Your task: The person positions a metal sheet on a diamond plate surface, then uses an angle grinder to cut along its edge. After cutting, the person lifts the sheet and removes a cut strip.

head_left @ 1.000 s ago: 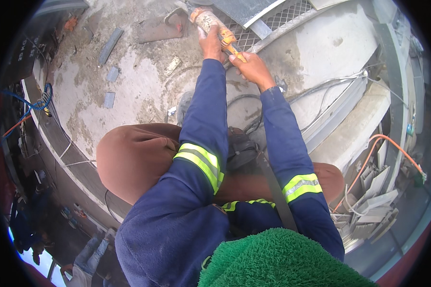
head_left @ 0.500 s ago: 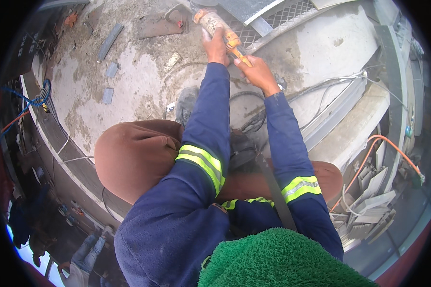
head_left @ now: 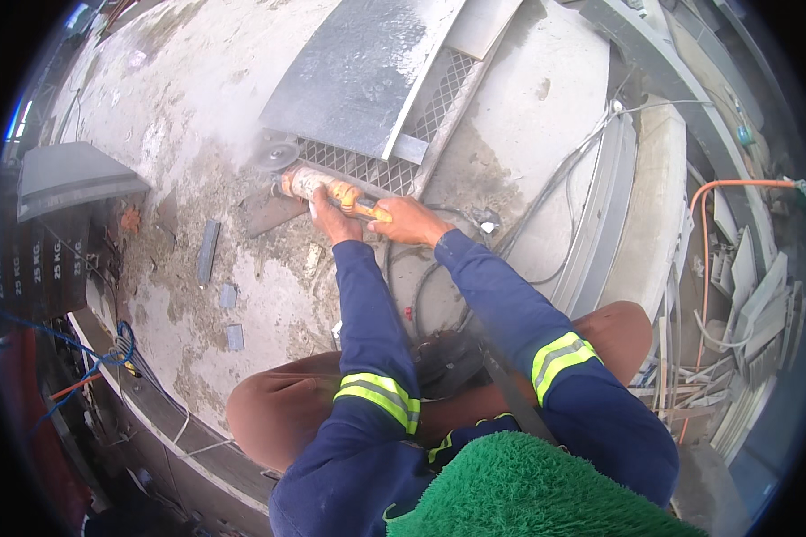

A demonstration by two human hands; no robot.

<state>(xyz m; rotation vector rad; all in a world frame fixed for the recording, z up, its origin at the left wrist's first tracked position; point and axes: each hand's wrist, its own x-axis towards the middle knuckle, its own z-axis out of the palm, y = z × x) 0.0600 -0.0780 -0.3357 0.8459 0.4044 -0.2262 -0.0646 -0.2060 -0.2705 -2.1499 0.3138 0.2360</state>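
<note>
A dusty orange angle grinder (head_left: 342, 191) is held out in front of me, its round disc (head_left: 276, 156) pointing away to the left. My left hand (head_left: 334, 219) wraps round the middle of its body from below. Behind it, my right hand (head_left: 408, 222) is closed round the rear handle. The disc sits by the near left corner of a grey tile or board (head_left: 349, 76), in a haze of dust; whether it touches the edge I cannot tell. Beneath the board lies a metal mesh frame (head_left: 452, 89).
Small grey offcuts (head_left: 208, 252) lie on the dirty concrete to the left. Dark cables (head_left: 421, 268) loop between my legs and run right. A long metal channel (head_left: 604, 210), an orange hose (head_left: 703, 224) and stacked broken strips (head_left: 752, 304) are on the right. Blue rope (head_left: 121, 349) hangs left.
My view has tilted up, showing more of the grey board and the grinder's disc. Both hands keep hold of the grinder, which now points more to the left.
</note>
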